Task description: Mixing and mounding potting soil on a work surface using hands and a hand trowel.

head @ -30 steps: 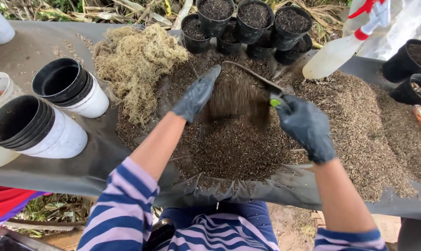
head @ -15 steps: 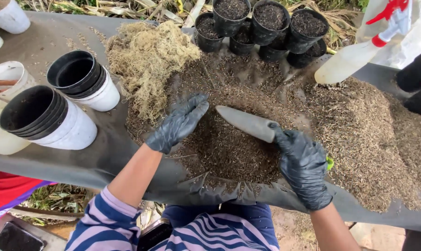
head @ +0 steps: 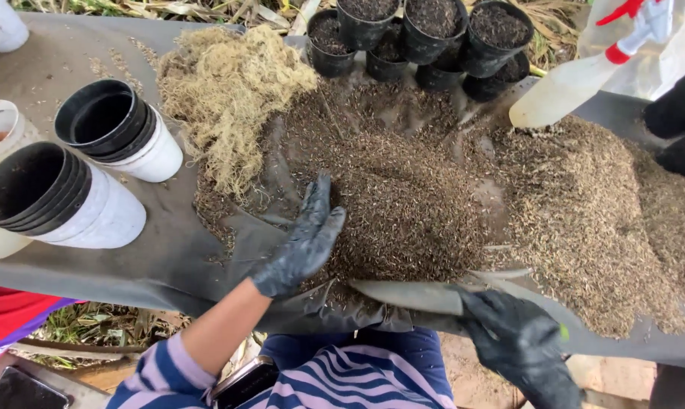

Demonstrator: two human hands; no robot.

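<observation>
Gloved hands, left [head: 301,244] and right [head: 518,342], crowd the soil heap's [head: 411,197] near edge.

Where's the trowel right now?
The trowel is low in the head view, held flat in the right hand at the near edge of the soil pile.

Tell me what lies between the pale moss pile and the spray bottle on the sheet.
In the head view, between the moss pile and the spray bottle lie the dark soil mix heap and, farther back, the black pots filled with soil.
</observation>
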